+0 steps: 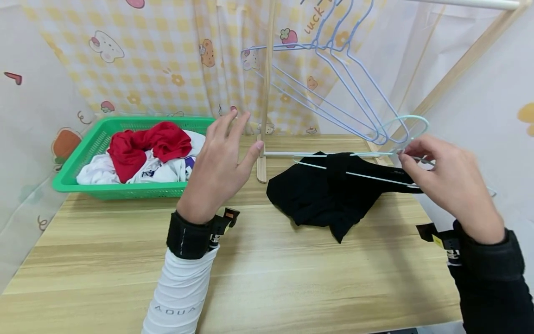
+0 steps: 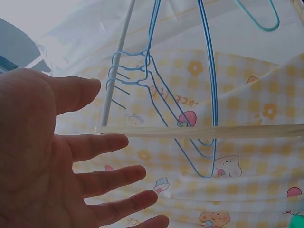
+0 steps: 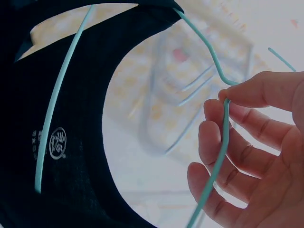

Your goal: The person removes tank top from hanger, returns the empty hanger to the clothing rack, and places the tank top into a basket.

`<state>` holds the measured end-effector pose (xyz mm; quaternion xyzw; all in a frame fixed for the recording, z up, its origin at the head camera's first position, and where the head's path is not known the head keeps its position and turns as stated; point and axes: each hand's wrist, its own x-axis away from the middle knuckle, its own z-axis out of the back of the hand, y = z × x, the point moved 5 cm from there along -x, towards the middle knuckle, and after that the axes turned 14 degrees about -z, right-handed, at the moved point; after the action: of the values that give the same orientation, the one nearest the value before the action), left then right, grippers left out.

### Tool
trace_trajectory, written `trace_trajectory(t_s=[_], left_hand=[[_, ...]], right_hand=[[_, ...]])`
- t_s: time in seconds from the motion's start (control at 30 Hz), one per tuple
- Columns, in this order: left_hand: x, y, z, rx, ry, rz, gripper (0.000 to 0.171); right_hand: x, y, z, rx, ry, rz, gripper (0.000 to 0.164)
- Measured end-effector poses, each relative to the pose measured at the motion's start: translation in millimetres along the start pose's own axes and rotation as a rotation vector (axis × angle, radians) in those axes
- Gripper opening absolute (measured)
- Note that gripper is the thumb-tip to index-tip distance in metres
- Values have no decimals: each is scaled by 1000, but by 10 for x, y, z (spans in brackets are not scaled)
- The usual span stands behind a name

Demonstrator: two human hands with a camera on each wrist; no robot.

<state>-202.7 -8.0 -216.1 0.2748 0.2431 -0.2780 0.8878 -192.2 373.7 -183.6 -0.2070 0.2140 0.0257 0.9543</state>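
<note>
My right hand [image 1: 454, 181] pinches a mint-green wire hanger [image 1: 379, 180] at the neck, just below its hook, between thumb and fingertips. A black garment [image 1: 317, 195] hangs on the hanger, low over the tabletop. In the right wrist view the hanger's wire [image 3: 50, 128] runs across the garment's wide neck opening, and a small pale printed mark [image 3: 58, 143] shows on the black fabric. My left hand [image 1: 219, 162] is raised with fingers spread, holding nothing, between the basket and the wooden post. The left wrist view also shows that palm [image 2: 28, 156] and its fingers apart.
Several blue hangers [image 1: 333, 58] hang from the rack's white top bar [image 1: 471, 3]. The rack has a wooden post [image 1: 267, 93] and a low white bar [image 1: 283, 153]. At the left stands a green basket [image 1: 121, 189] with red cloth [image 1: 168, 141] and white clothes [image 1: 97, 170].
</note>
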Motion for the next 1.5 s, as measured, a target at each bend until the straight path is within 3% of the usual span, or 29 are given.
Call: trace_trajectory(t_s=[0.23, 0.47, 0.6, 0.7, 0.83, 0.93, 1.07, 1.2, 1.5], left_hand=[[-2, 139, 58, 73, 71, -120, 61], [17, 357, 186, 52, 233, -364, 51], [50, 470, 290, 21, 333, -481, 47], [84, 529, 364, 29, 425, -517, 43], [138, 564, 450, 37, 518, -514, 37], [168, 549, 481, 1, 507, -502, 31], [171, 503, 470, -70, 417, -487, 22], [139, 467, 431, -101, 352, -467, 18], [85, 441, 332, -109, 306, -446, 17]], right_hand=[[109, -577, 62, -182, 134, 148, 9], [157, -1131, 56, -346, 181, 315, 12], [177, -1362, -1, -459, 186, 352, 12], [187, -1474, -45, -527, 181, 348, 12], [183, -1560, -112, -624, 178, 323, 14], [167, -1585, -190, -714, 167, 303, 14], [123, -1569, -327, -799, 156, 277, 13], [72, -1521, -447, -777, 149, 267, 16], [8, -1435, -594, -739, 104, 247, 17]])
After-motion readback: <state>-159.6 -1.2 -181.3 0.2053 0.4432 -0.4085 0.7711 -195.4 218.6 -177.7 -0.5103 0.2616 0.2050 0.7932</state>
